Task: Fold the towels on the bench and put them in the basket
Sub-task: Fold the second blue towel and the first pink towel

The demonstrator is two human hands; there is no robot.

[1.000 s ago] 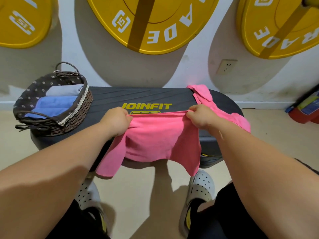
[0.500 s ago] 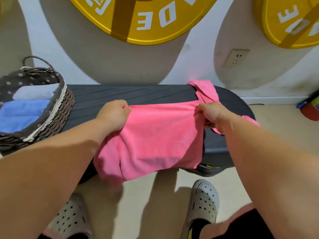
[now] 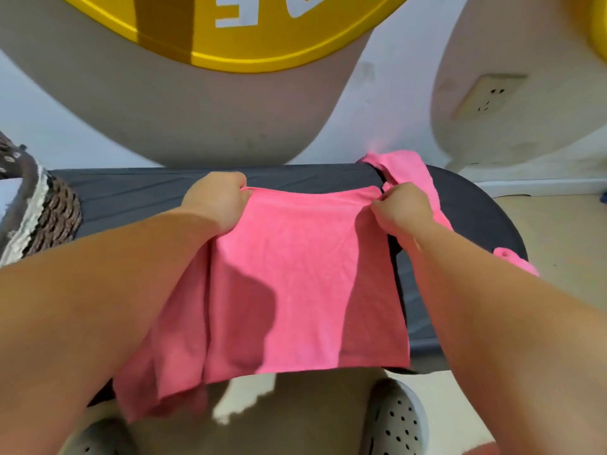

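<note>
Both hands have pushed farther across since half a second ago, spreading the towel flatter. Basket sits at far left on the bench, mostly cut off. Left hand curled, pinching the pink towel at its far left corner; towel lies across the bench, near edge hanging off. Right hand pinches the far right corner. Second pink towel bunched behind it.
</note>
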